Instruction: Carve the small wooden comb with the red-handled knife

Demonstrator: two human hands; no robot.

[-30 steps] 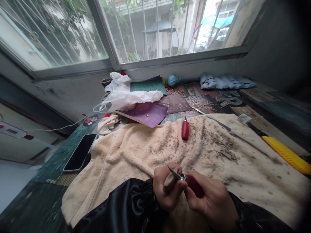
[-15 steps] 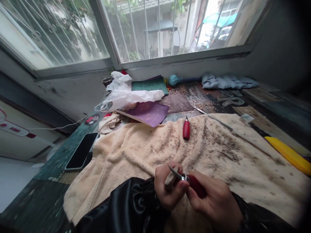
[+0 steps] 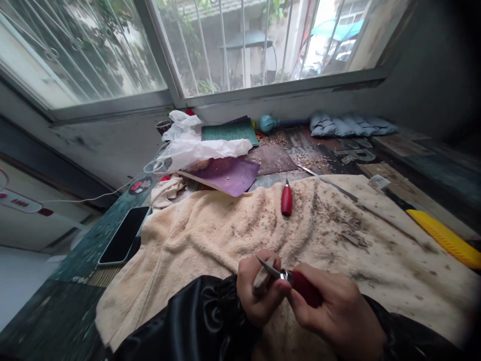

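Observation:
My left hand (image 3: 255, 293) is closed around a small pale piece of wood (image 3: 262, 282), whose shape is partly hidden by the fingers. In my right hand (image 3: 330, 306) is a carving knife (image 3: 306, 290) with a red handle and a metal collar. Its short pointed blade lies across the wood, tip toward the upper left. The left thumb rests near the collar. Both hands are over a beige towel (image 3: 195, 240) strewn with wood shavings. Beyond them a second red-handled knife (image 3: 286, 200) lies on the towel, blade pointing away.
A phone (image 3: 125, 235) lies left of the towel. At the right are a yellow-handled tool (image 3: 443, 238) and a long thin metal strip (image 3: 330, 184). Purple sandpaper (image 3: 229, 176), a white plastic bag (image 3: 210, 153) and a green sheet (image 3: 229, 133) lie toward the window.
The knife blade has shifted slightly left over the wood, and my right hand has turned a little. The whole view has drifted slightly. Both grips are the same.

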